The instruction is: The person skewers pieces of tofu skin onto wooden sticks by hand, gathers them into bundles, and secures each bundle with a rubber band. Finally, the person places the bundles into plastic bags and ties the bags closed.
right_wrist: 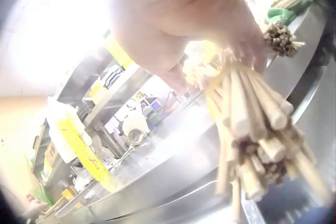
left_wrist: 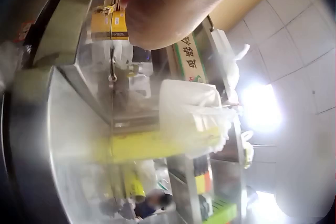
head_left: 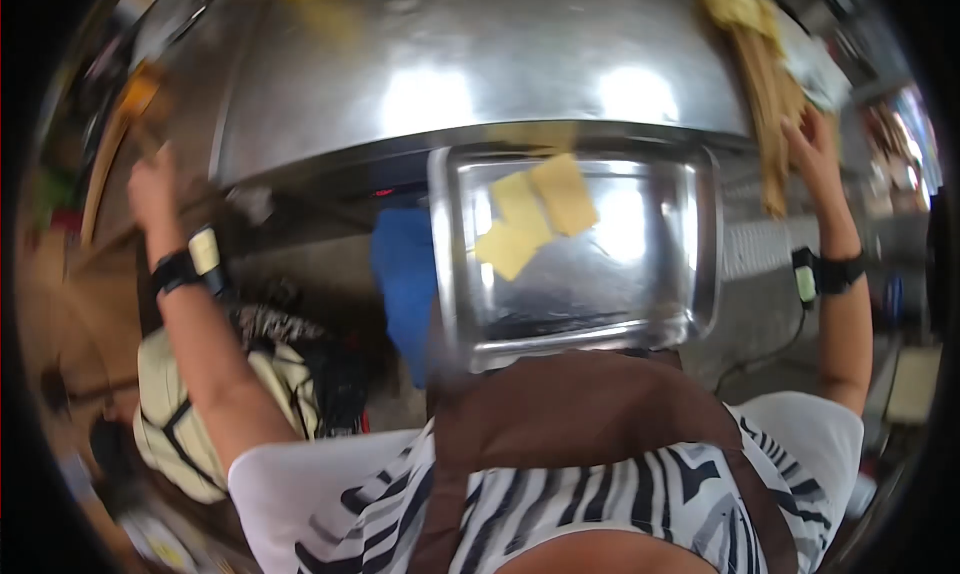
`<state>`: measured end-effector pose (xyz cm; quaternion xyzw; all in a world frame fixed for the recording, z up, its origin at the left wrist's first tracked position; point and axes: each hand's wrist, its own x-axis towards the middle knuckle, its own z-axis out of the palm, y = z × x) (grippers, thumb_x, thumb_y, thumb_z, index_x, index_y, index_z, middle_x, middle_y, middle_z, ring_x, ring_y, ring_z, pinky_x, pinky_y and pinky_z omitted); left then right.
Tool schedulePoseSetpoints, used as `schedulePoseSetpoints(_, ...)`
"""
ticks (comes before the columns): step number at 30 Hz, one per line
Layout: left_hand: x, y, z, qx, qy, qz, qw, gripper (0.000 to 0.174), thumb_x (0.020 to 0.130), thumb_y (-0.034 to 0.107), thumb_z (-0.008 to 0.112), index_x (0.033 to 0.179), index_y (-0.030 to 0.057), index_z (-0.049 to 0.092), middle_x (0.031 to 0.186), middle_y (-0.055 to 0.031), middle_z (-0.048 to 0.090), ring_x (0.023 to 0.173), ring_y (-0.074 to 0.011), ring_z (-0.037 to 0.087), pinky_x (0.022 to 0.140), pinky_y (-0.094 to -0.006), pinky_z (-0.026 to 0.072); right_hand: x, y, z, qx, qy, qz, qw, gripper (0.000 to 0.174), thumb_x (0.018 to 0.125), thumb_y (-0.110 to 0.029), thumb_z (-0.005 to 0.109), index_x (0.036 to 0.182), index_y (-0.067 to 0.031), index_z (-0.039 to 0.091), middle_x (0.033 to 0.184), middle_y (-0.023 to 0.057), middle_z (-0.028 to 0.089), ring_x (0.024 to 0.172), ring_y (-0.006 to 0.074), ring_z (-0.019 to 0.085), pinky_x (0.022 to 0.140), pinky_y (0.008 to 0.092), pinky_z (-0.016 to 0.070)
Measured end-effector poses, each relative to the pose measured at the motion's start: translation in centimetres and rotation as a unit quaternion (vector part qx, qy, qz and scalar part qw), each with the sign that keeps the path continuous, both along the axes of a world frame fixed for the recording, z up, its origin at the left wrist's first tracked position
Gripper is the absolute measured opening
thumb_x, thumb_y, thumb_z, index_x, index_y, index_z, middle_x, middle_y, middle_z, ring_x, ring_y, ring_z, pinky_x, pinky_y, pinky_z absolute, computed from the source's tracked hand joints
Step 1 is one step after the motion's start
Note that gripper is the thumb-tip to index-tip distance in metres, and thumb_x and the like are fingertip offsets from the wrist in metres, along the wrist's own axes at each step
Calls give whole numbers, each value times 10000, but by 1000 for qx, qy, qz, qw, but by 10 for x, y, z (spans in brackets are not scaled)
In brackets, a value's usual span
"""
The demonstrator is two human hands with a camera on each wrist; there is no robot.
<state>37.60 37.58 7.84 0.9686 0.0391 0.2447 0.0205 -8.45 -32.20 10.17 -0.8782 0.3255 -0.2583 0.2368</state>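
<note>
A: Where is the right hand (head_left: 818, 154)?
B: Out at the right end of the steel table (head_left: 520, 54), on a bundle of wooden sticks (right_wrist: 252, 113). In the right wrist view its thumb and fingers lie on either side of the bundle, gripping it.
A: And where exactly is that bundle?
B: Along the table's right end, its near ends pointing toward the person. Something yellow and crumpled (head_left: 738, 4) sits at its far end, and a whitish bag (head_left: 815, 69) is just beside it.
A: What about the left hand (head_left: 153, 189)?
B: Stretched to the far left, near a long wooden piece (head_left: 104, 179) and a blurred orange thing (head_left: 140, 89). I can't tell whether it pinches anything; the blur hides the fingers.
A: Anything between the hands?
B: A shiny metal tray (head_left: 708, 244), right in front of the brown apron (head_left: 570, 404). Flat yellow pieces (head_left: 565, 194) lie in it, toward its left and far side.
A: Below?
B: Something blue (head_left: 400, 284), by the tray's left side.
</note>
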Motion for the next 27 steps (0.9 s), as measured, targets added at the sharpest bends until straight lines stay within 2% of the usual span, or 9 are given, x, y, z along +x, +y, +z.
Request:
schedulePoseSetpoints(5, 37, -14, -9, 29, 115, 75, 990, 620, 834, 570, 517, 1087, 15, 628, 1135, -232, 605, 1073, -396, 569, 888, -484, 457, -13, 96, 33, 35, -118, 106, 987, 412, 888, -167, 619, 1244, 6, 503, 1100, 89, 599, 1037, 142, 547, 891, 266, 431)
schedulePoseSetpoints(9, 26, -19, -7, 30, 111, 105, 988, 487, 852, 435, 544, 1091, 20, 631, 1144, -221, 606, 1078, -388, 569, 894, -471, 457, -13, 189, 28, 130, 43, 200, 970, 341, 861, -125, 634, 1164, 7, 551, 968, 78, 642, 871, 136, 607, 792, 281, 490)
schedulePoseSetpoints(13, 30, -16, -8, 7, 114, 106, 988, 442, 859, 378, 533, 1105, 22, 625, 1153, -213, 605, 1083, -385, 568, 895, -464, 458, 41, 218, -62, 165, 144, 219, 951, 536, 795, -324, 697, 1155, 40, 539, 1071, 203, 608, 957, 296, 604, 802, 375, 491)
schedulePoseSetpoints(15, 29, -15, -7, -2, 112, 113, 987, 434, 854, 367, 539, 1099, 20, 626, 1142, -212, 610, 1081, -389, 567, 899, -469, 454, 75, 231, -90, 75, 153, 225, 959, 452, 777, -260, 684, 1097, 33, 561, 901, 198, 585, 893, 358, 572, 814, 413, 467)
schedulePoseSetpoints(18, 23, -19, -4, -10, 106, 106, 989, 436, 843, 350, 525, 1092, 7, 629, 1137, -220, 609, 1082, -395, 563, 906, -466, 449, 101, 242, -114, 1, 77, 248, 966, 372, 761, -202, 661, 1039, 29, 573, 895, 186, 567, 894, 357, 563, 796, 428, 463)
schedulePoseSetpoints(19, 26, -16, -5, -9, 109, 109, 988, 436, 843, 350, 525, 1092, 7, 629, 1137, -220, 609, 1082, -395, 563, 906, -466, 449, 104, 242, -111, 33, 175, 252, 951, 371, 737, -159, 680, 1050, 2, 561, 985, 175, 565, 893, 325, 576, 769, 396, 471)
schedulePoseSetpoints(23, 45, -1, -11, -15, 122, 111, 986, 449, 813, 313, 502, 1085, -21, 626, 1148, -235, 596, 1092, -403, 554, 906, -450, 443, 106, 245, -109, 87, 194, 272, 938, 294, 718, -105, 674, 969, -17, 551, 956, 163, 559, 853, 328, 564, 753, 384, 467)
schedulePoseSetpoints(26, 52, 5, -8, -24, 152, 102, 983, 452, 798, 294, 507, 1092, -30, 620, 1163, -235, 588, 1103, -407, 547, 899, -446, 440, 98, 241, -118, 77, 69, 339, 935, 174, 751, -45, 641, 902, -31, 557, 881, 124, 598, 847, 290, 589, 767, 365, 479)
schedulePoseSetpoints(27, 45, -3, -3, -32, 169, 110, 979, 440, 802, 281, 503, 1092, -29, 621, 1164, -229, 589, 1106, -406, 544, 907, -446, 437, 96, 240, -123, 262, -3, 354, 898, 156, 777, -33, 643, 896, -42, 543, 901, 94, 604, 859, 227, 589, 768, 325, 478)
